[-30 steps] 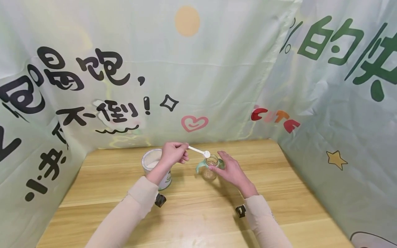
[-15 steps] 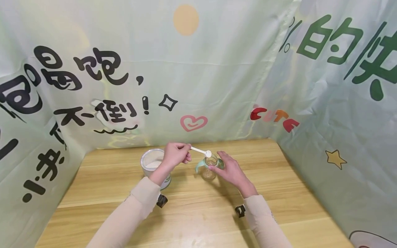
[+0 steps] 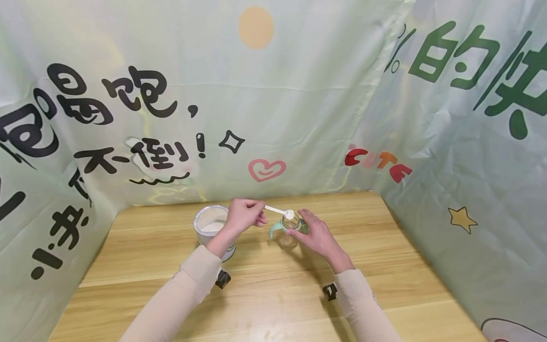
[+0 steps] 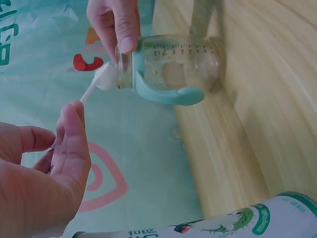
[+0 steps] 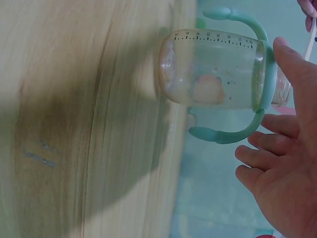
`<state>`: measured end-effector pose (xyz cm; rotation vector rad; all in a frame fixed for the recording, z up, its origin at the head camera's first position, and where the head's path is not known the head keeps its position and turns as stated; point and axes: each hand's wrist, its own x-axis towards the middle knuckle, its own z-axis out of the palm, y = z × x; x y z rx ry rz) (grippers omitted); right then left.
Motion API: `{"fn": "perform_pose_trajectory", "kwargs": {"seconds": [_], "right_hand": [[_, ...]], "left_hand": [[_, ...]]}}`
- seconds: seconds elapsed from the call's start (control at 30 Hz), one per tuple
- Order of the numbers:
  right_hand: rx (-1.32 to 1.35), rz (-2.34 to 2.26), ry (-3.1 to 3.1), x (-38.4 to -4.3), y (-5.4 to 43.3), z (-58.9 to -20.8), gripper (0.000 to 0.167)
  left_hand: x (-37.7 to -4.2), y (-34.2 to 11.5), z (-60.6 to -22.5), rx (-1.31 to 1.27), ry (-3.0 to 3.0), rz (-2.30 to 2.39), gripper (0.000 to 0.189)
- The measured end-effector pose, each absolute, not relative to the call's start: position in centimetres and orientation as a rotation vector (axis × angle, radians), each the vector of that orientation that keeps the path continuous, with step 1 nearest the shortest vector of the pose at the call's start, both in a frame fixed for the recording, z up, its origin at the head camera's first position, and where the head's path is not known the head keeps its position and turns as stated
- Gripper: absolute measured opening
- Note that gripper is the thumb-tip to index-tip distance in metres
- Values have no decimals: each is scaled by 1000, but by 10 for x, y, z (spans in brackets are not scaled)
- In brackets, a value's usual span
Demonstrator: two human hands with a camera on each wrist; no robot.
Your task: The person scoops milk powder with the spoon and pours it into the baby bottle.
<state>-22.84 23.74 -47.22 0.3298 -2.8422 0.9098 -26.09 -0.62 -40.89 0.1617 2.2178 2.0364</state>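
My left hand [image 3: 244,216] pinches the thin handle of a white measuring scoop [image 3: 275,209] between thumb and fingers. White powder shows in its bowl, which sits right at the mouth of a clear baby bottle [image 3: 287,240]. The bottle stands upright on the table, with a mint-green collar, two curved handles [image 4: 171,95] and a printed scale. Around its neck my right hand [image 3: 319,236] holds it, thumb on the near side and fingers behind. In the right wrist view the thumb lies at the collar and the other fingers are near one handle.
An opened milk powder can [image 3: 204,237] stands left of the bottle, partly behind my left forearm, with pale powder inside. The wooden table [image 3: 273,304] ends at printed cloth walls [image 3: 307,118] at the back and sides. A black device is strapped at each wrist.
My left hand has shifted slightly right, carrying the scoop's bowl from the bottle's left rim to over its mouth. My right hand and the bottle stay nearly in place.
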Motion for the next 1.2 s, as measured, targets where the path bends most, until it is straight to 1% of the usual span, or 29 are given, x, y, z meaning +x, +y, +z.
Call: {"fn": "perform_pose_trajectory", "kwargs": {"seconds": [0.43,0.77,1.2], "right_hand": [[301,930,-2869,-227,237,-472,85],[309,920,-2871,-228,237,-473,85],[322,916,-2865,-228,236,-474,84]], "left_hand": [[-261,-3,-415,219,2236,2027,25],[-261,-1,-417,157,2212,2079,23],[-260,3,-419,145,2225,2071,21]]}}
